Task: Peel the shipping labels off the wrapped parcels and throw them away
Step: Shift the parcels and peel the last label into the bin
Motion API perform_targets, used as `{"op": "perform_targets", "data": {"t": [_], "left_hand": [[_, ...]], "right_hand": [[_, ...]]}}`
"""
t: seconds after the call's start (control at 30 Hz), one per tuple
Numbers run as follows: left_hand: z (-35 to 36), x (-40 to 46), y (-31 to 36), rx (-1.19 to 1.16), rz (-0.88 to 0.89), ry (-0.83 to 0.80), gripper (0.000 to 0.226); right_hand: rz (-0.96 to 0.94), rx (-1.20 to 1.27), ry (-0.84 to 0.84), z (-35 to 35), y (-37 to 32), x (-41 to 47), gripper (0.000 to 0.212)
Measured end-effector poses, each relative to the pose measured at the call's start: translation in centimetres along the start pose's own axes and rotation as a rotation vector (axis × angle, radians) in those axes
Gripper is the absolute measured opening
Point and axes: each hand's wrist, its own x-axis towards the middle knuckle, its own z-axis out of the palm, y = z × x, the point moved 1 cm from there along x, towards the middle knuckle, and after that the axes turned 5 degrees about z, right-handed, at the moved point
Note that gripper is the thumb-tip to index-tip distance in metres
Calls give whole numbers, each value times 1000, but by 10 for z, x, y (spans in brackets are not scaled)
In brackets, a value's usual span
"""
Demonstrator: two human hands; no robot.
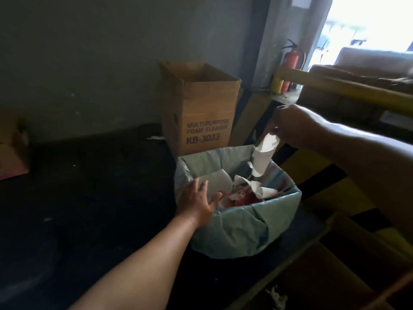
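A bin lined with a pale green bag point(241, 229) stands on the dark floor in the middle of the view. Crumpled white labels point(257, 187) and red scraps lie inside it. My right hand point(292, 126) is held above the bin's far right rim, shut on a curled white shipping label point(262, 156) that hangs down towards the bin. My left hand point(199, 199) is open with fingers spread, resting at the bin's near left rim. No wrapped parcel is clearly in view.
An open brown carton point(201, 108) marked as foam cleaner stands just behind the bin against the wall. A yellow rail point(348, 88) and yellow-black striped structure run along the right. A red fire extinguisher point(292, 57) stands by the doorway. Another carton point(13, 148) sits far left.
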Motion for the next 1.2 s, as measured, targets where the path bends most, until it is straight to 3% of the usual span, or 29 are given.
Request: {"op": "perform_targets", "data": {"t": [0.1, 0.23, 0.43, 0.5, 0.6, 0.7, 0.83, 1.0, 1.2], "left_hand": [[16, 10, 13, -31, -25, -19, 78], [38, 12, 15, -34, -69, -59, 79], [47, 15, 13, 108, -74, -70, 79], [48, 14, 13, 108, -79, -80, 79], [50, 13, 13, 104, -80, -94, 79], [48, 14, 14, 118, -76, -87, 79], [48, 14, 15, 111, -80, -73, 87], [48, 13, 15, 119, -76, -70, 74], [50, 14, 13, 124, -70, -74, 83]], "right_hand": [[17, -39, -43, 5, 23, -5, 26], [-62, -143, 2, 19, 52, -4, 21], [45, -41, -47, 43, 74, 10, 26], [73, -68, -133, 48, 73, 11, 26], [236, -26, -143, 53, 72, 10, 20], [198, -128, -89, 62, 73, 20, 19], [161, -128, -138, 66, 75, 27, 18], [-23, -292, -209, 69, 74, 26, 27], [51, -129, -189, 62, 67, 29, 34]]}}
